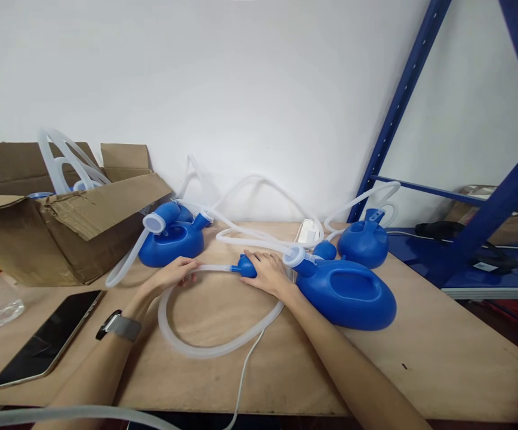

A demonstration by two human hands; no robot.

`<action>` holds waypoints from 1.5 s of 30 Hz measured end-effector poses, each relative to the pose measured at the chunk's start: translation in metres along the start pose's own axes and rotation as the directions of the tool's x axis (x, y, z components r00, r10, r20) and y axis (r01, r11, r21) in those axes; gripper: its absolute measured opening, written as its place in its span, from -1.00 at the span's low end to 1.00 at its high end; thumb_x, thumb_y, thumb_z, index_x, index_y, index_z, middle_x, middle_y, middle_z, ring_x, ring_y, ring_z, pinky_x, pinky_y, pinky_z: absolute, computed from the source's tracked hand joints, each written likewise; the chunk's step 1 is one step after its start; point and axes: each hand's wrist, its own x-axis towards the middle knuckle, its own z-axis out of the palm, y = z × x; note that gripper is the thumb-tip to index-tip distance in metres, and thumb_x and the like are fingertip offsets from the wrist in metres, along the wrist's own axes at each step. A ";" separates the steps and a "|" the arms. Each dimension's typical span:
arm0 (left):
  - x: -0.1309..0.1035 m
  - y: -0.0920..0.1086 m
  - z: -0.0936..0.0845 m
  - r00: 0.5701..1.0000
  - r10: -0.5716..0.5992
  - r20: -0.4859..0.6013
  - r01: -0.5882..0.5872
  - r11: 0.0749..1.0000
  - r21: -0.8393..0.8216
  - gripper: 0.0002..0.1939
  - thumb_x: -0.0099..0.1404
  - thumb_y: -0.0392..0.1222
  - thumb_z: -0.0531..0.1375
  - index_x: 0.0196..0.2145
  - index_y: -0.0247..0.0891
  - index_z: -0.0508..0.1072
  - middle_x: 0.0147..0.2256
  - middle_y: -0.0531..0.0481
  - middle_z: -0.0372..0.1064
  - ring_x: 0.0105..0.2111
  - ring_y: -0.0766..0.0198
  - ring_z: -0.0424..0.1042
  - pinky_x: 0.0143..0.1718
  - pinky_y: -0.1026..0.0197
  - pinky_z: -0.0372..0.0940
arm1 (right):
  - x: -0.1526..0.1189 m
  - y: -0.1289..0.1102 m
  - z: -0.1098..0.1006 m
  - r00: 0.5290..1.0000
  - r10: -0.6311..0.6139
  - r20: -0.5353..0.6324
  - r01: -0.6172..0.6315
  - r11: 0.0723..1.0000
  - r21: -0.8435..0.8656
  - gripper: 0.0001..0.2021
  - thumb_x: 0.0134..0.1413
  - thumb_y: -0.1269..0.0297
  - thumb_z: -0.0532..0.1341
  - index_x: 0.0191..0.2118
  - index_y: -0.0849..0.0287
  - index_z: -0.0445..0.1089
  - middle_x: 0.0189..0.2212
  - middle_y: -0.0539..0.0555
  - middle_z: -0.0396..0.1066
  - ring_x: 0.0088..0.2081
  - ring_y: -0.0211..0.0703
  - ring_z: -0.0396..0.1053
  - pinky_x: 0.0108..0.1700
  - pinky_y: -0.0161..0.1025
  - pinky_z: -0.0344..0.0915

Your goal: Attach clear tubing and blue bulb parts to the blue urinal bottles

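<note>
Translucent tube looped on bench, pinched near its end by left hand; blue connector there clasped by right hand. Tube judged light, pliable; connector probably stiff, best gripped around its rounded body

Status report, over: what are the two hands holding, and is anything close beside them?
Left hand holding tube. Right hand on bulb, tube end at its nozzle. Blue bottle close beside right hand.
</note>
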 end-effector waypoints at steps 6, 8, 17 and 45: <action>-0.003 0.006 0.026 0.930 0.342 0.135 -0.367 0.882 0.296 -0.59 0.33 0.07 0.18 -0.02 -0.20 0.61 -0.06 -0.06 0.59 -0.14 0.08 0.51 -0.07 0.18 0.32 | -0.001 -0.011 0.000 0.996 -0.086 0.007 0.086 0.996 0.024 -0.32 0.10 -0.10 0.37 0.28 0.06 0.32 0.13 0.21 0.48 0.15 0.16 0.40 0.17 0.00 0.21; -0.005 0.009 0.033 0.892 0.419 0.167 -0.451 0.816 0.362 -0.57 0.42 0.07 0.09 0.00 -0.22 0.60 -0.02 -0.09 0.59 -0.08 0.05 0.51 0.00 0.16 0.29 | -0.002 -0.013 0.000 0.995 -0.099 0.002 0.099 0.995 0.022 -0.31 0.10 -0.10 0.38 0.28 0.08 0.32 0.13 0.24 0.48 0.14 0.16 0.41 0.15 0.00 0.23; -0.014 0.012 0.042 0.886 0.443 0.135 -0.450 0.753 0.481 -0.61 0.44 -0.02 0.07 -0.05 -0.25 0.61 -0.08 -0.18 0.60 -0.12 0.02 0.51 -0.02 0.14 0.29 | -0.005 -0.017 -0.001 0.988 -0.150 0.026 0.150 0.989 -0.013 -0.30 0.11 -0.15 0.34 0.28 0.12 0.33 0.06 0.28 0.52 0.03 0.20 0.49 0.05 -0.03 0.30; -0.016 0.019 0.058 0.907 0.372 0.199 -0.422 0.817 0.393 -0.71 0.33 -0.02 0.18 -0.36 -0.28 0.55 -0.50 0.02 0.47 -0.53 0.27 0.31 -0.48 0.24 0.10 | -0.008 -0.041 -0.009 0.973 -0.201 0.112 0.211 0.974 -0.079 -0.35 0.14 -0.04 0.35 0.26 0.19 0.32 0.00 0.28 0.53 0.00 0.19 0.50 -0.03 -0.04 0.33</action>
